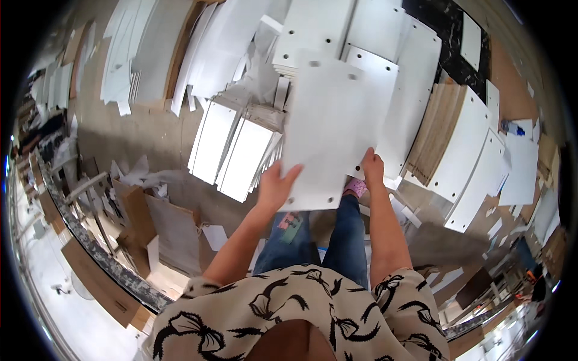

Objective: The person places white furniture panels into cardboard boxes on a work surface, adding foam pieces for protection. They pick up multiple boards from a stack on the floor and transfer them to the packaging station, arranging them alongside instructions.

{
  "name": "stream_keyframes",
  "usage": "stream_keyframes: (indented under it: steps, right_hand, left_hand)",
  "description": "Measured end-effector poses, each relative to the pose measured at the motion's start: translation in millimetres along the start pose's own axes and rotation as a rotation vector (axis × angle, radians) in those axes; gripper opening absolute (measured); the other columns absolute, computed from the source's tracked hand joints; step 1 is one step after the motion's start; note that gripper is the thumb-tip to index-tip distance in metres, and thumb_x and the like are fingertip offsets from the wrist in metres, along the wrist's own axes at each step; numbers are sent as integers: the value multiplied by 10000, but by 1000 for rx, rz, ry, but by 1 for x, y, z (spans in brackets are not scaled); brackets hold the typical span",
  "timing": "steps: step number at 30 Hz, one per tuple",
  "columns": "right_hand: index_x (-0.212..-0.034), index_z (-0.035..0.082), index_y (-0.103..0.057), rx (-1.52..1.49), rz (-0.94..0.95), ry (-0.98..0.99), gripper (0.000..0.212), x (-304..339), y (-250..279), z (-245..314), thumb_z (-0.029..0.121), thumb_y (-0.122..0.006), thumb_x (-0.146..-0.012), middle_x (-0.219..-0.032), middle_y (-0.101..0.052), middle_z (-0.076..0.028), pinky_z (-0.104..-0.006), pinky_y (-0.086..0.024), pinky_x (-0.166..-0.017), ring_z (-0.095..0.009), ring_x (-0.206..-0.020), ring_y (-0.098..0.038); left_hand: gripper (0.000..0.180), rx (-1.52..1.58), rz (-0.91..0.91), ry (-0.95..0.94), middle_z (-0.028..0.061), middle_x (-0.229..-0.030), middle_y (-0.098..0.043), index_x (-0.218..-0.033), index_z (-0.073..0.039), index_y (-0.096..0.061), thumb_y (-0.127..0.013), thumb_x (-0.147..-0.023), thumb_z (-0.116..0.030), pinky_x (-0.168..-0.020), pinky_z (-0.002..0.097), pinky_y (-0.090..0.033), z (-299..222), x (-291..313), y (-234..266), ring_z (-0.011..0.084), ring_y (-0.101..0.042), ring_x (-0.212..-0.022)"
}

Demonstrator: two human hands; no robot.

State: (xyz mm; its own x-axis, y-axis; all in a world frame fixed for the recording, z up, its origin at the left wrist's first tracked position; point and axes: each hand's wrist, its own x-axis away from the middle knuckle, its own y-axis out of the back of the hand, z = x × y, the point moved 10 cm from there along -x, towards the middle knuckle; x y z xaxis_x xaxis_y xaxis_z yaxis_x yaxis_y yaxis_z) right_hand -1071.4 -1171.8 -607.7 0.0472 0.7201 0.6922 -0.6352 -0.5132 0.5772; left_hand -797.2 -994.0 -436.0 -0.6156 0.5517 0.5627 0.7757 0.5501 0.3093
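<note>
A white rectangular panel (325,132) with small dark holes near its corners is held up in front of me, its far end blurred. My left hand (279,185) grips its left edge near the close end, thumb on top. A second white panel (380,90) with holes shows from behind it on the right. My right hand (372,165) is closed at that second panel's near right corner, thumb up; the fingers underneath are hidden. Whether this hand also touches the first panel, I cannot tell.
Stacks of white drilled panels (316,24) lie ahead. On the right stands a stack with brown edges (438,132). Narrow white boards (241,159) are piled at left, with cardboard (171,225) nearer. A pink shoe (355,188) shows beneath the panels.
</note>
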Motion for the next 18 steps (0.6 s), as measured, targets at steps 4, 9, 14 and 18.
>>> stream_keyframes:
  steps: [4, 9, 14, 18]
  right_hand:
    - [-1160, 28, -563, -323, 469, -181, 615, 2, -24, -17, 528, -287, -935, -1017, -626, -100, -338, -433, -808, -215, -822, -542]
    - [-1322, 46, -376, -640, 579, -272, 633, 9, -20, 27, 541, -330, -929, -1118, -565, -91, -374, -400, -892, -227, -998, -511]
    - [-1241, -28, -448, -202, 270, -29, 520, -24, 10, 46, 376, -464, -916, -1188, -527, -136, -371, -396, -922, -228, -1087, -497]
    - [-1207, -27, -487, 241, 93, 392, 429, -26, 0, 80, 281, -508, -910, -1161, -554, -175, -347, -438, -875, -256, -1003, -560]
  left_hand:
    - [425, -142, 103, -55, 185, -612, -547, -760, 28, -567, -700, -769, -376, -526, 357, -419, 16, -62, -61, 246, -522, -545]
    - [441, -15, 149, -52, 129, -659, -601, -864, 37, -602, -661, -798, -395, -607, 328, -476, 36, -99, -101, 195, -617, -672]
    - [441, -328, -110, -105, 133, -753, -619, -938, 4, -612, -683, -757, -392, -648, 379, -494, 31, -94, -88, 254, -624, -742]
    - [351, -422, -451, -181, 150, -866, -633, -941, -57, -638, -712, -710, -311, -682, 366, -507, 77, -36, -40, 272, -628, -792]
